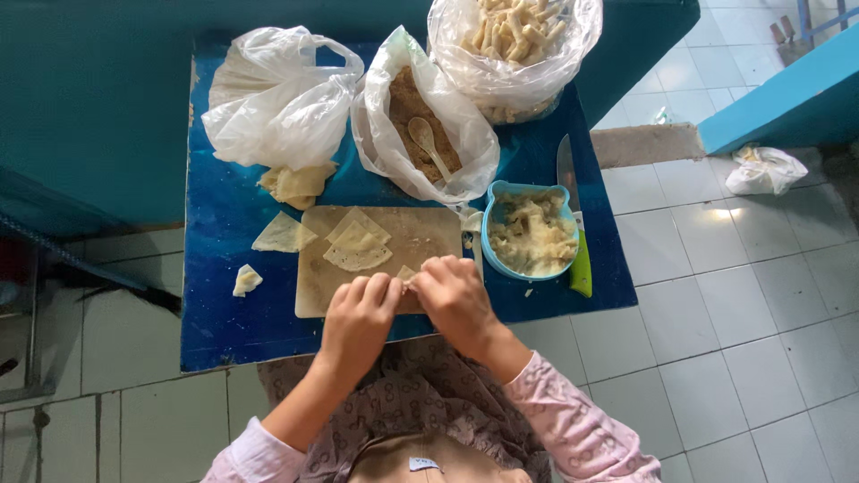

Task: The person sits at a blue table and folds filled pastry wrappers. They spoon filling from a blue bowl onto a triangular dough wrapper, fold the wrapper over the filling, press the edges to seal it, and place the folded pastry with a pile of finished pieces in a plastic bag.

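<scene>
with your left hand (358, 313) and right hand (455, 293) pinched together on the small wrapper piece (407, 275), squeezing harder could tear it or push filling onto the cutting board (313, 291).

**What the view keeps from sight**

The left hand (358, 324) and right hand (456, 300) cover most of a small pale piece (407, 274) pinched between their fingers (428, 268); its shape cannot be told. They also hide the cutting board's (420, 234) near edge. The white bag's (277, 98) contents cannot be told. The top edge crops the bag of pale sticks (512, 36).
</scene>
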Demonstrator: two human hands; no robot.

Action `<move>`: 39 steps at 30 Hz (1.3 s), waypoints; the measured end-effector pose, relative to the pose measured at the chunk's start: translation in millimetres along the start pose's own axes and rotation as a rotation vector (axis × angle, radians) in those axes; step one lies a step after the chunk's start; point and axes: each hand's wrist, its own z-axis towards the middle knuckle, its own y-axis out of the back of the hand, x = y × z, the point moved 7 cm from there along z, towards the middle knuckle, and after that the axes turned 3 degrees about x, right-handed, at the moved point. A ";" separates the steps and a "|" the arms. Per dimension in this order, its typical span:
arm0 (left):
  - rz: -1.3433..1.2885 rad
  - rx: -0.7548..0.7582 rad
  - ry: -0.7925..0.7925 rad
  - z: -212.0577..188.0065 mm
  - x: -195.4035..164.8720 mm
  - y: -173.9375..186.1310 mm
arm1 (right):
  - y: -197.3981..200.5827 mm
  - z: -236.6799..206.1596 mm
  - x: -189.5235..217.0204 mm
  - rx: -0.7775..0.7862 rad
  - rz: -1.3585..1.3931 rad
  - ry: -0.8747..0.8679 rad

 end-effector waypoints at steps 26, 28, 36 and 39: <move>-0.105 -0.095 0.563 -25.0 61.0 13.7 | -21.0 1.7 11.4 -0.008 -0.269 -0.095; -0.099 -0.095 0.566 -25.3 62.5 10.7 | -25.7 10.1 3.1 0.050 -0.251 -0.147; -0.153 -0.124 0.575 -25.0 63.3 12.8 | -5.5 19.2 -12.7 -0.006 0.049 -0.146; -0.166 -0.174 0.556 -16.5 67.5 17.0 | -4.7 26.6 -13.9 -0.030 0.068 -0.175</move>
